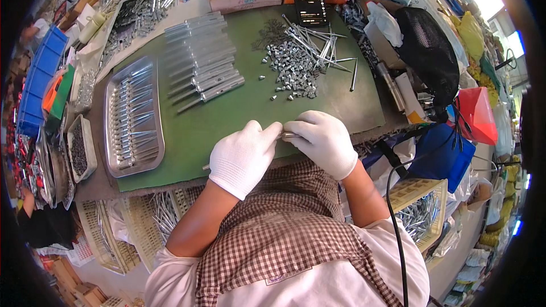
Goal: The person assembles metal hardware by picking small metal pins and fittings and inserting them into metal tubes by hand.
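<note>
Both my hands wear white gloves and meet over the near edge of the green work mat (205, 136). My left hand (243, 150) is closed around a thin metal rod (206, 167), whose end sticks out beside the wrist. Between the fingertips shows a short silvery metal piece (288, 135), pinched by my right hand (324, 141); the gloves hide how it meets the rod. Beyond my hands lies a heap of small silver metal pieces (293, 71), with loose long metal pins (324, 45) on its far side. Left of the heap is a row of metal tubes with thin shafts (207, 79).
A steel tray (161, 156) of metal rods stands at left. At the back are a pink box (245, 1) of small parts and a lit phone (307, 0). A black mesh bag (427, 42) lies right. A cable (392, 204) hangs by my right arm.
</note>
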Demonstrator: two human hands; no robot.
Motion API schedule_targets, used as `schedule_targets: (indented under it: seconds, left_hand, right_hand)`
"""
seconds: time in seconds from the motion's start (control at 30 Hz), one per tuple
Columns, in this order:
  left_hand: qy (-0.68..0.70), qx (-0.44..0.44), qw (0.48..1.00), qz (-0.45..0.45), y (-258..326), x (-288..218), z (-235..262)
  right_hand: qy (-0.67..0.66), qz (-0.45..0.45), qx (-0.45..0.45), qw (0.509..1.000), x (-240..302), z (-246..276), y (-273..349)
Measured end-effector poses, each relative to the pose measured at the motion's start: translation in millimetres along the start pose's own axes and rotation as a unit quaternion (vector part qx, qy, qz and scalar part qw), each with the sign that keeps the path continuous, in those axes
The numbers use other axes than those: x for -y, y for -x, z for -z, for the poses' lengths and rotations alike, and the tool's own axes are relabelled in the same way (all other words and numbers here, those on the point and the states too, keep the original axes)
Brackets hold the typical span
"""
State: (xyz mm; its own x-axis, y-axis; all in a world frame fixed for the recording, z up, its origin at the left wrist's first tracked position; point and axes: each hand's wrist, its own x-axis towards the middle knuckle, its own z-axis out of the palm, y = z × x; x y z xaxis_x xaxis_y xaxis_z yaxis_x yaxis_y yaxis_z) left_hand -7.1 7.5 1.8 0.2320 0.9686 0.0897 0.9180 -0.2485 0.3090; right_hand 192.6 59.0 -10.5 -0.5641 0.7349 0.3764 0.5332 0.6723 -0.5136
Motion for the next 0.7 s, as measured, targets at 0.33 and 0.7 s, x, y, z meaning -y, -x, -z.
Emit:
schedule_targets:
  seconds: [0.33, 0.7]
  left_hand:
    - [0.009, 0.005, 1.000, 0.016, -2, -1, -2]
    - [0.006, 0.003, 1.000, 0.011, -3, 0, -3]
  right_hand:
    - [0.072, -0.054, -0.020, 0.996, -21, -18, -76]
    - [0.195, -0.081, 0.071, 0.975, -27, -41, -108]
